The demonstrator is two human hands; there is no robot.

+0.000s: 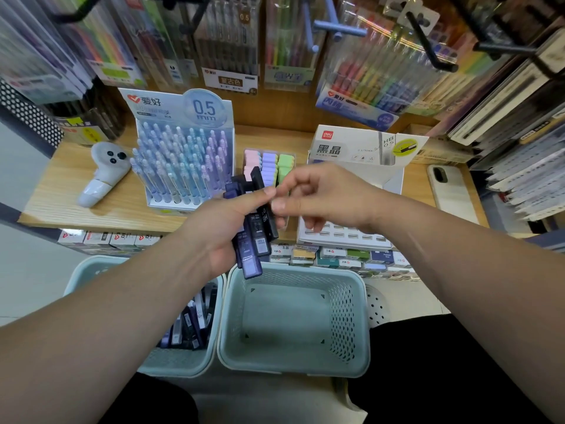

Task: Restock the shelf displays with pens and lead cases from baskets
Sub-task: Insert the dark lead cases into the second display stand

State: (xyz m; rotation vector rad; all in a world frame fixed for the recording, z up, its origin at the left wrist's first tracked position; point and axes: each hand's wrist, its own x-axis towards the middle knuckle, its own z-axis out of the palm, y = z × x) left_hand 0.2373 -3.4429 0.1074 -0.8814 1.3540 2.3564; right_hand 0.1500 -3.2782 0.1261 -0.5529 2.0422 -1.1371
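Head view suggests the restocking is partway: in front of the display box the left hand grips a fan of lead cases, the right hand pinches one, and below the box the right basket sits empty while the left basket holds more.

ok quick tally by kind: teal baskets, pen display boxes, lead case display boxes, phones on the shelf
teal baskets: 2
pen display boxes: 1
lead case display boxes: 1
phones: 1
total: 5
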